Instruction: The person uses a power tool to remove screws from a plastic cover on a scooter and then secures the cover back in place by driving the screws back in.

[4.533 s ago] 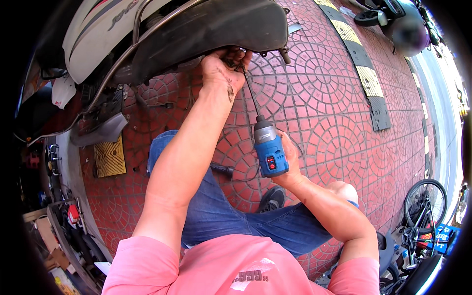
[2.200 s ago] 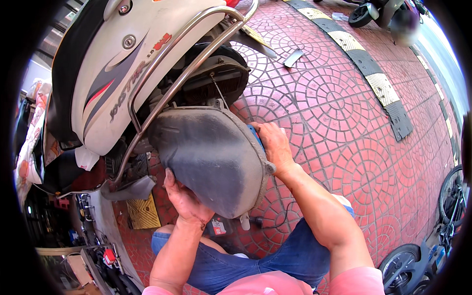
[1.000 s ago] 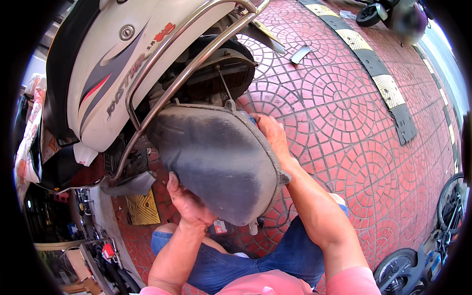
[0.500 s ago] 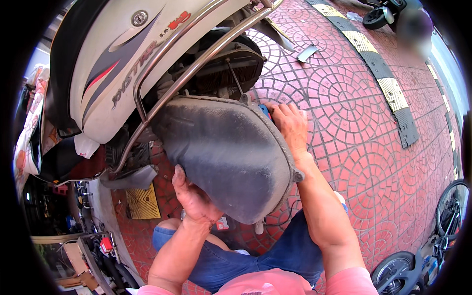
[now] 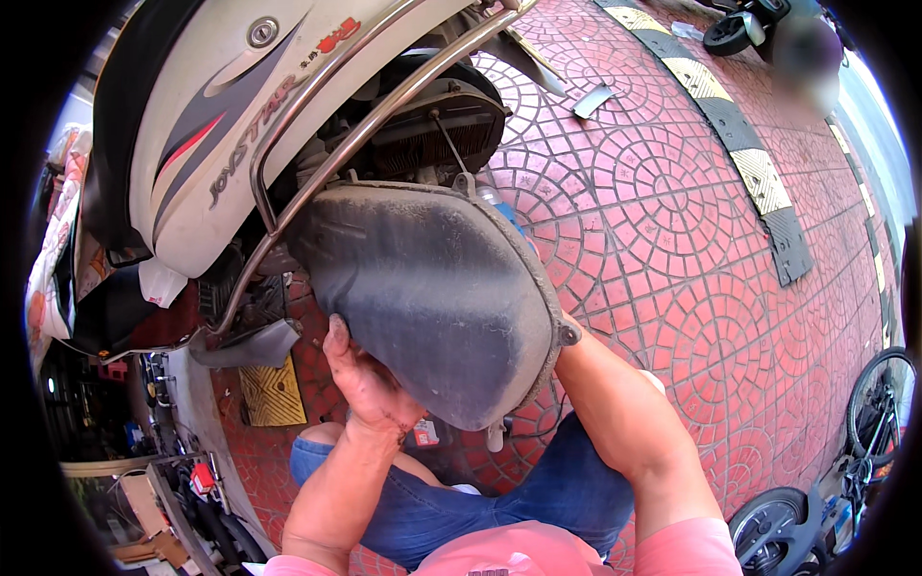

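Observation:
A dusty dark-grey air filter box (image 5: 423, 298) juts out beside the body of a white scooter (image 5: 206, 134). My left hand (image 5: 370, 382) grips its lower left edge, thumb up along the side and fingers curled underneath, out of sight. Behind the box's right edge goes my right forearm (image 5: 615, 384); the hand itself is hidden there, so its fingers do not show. A blue item (image 5: 509, 217) peeks out past the upper right rim, too covered to name. At the rim, mounting lugs (image 5: 569, 333) stick out, and a short pale spout (image 5: 496, 437) points down at the bottom.
A chrome guard bar (image 5: 370, 125) runs over the box's upper left. Red patterned paving (image 5: 691, 317) spreads to the right, with a grey plate-like piece (image 5: 593, 101) on it and a speed bump (image 5: 744, 154) beyond. A yellow ribbed block (image 5: 272, 394) lies under the scooter. Bicycle wheels (image 5: 879, 408) stand at right.
My right hand has slipped from beside the upper right rim, by the blue item, down behind the box. My left hand keeps its hold. The whole view has shifted slightly.

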Available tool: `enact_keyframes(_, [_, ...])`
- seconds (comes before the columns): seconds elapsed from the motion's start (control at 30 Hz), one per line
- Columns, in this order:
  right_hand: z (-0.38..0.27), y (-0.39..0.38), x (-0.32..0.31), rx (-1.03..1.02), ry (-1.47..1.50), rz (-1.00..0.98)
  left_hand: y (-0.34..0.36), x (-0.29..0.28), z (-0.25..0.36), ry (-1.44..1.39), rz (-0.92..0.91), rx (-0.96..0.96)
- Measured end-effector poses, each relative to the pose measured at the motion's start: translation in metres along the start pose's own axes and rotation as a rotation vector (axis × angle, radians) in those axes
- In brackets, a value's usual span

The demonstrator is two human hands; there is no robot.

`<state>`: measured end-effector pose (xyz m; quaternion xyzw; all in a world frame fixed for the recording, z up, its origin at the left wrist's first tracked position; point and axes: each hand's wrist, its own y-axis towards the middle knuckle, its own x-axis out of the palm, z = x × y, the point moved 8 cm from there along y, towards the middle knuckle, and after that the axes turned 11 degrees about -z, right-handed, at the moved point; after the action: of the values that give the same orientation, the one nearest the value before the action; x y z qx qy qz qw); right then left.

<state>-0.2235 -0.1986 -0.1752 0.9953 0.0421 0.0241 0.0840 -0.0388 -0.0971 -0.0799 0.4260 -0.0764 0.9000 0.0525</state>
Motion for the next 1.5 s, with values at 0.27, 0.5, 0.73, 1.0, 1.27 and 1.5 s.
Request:
enact_keyframes(0.27, [-0.010,0.000,0.015,0.094,-0.025,-0.021,-0.009,-0.014,0.005,-0.040,-0.007,-0.026])
enact_keyframes(0.5, [-0.008,0.001,0.000,0.100,-0.001,0.003,-0.004,-0.003,0.001,-0.005,0.007,-0.032])
enact_keyframes(0.73, [-0.013,-0.001,0.008,0.046,0.154,-0.028,-0.002,0.003,0.002,0.032,0.004,-0.038])
enact_keyframes(1.0, [-0.002,-0.002,0.017,0.091,0.390,-0.103,-0.007,0.004,0.000,0.044,0.056,-0.113])
enact_keyframes(1.27, [0.012,-0.017,0.030,0.170,1.017,-0.252,-0.003,0.011,-0.011,0.181,0.023,-0.250])
enact_keyframes(1.5, [-0.026,-0.033,-0.044,0.067,0.667,0.125,0.007,0.030,-0.027,0.110,-0.093,-0.291])
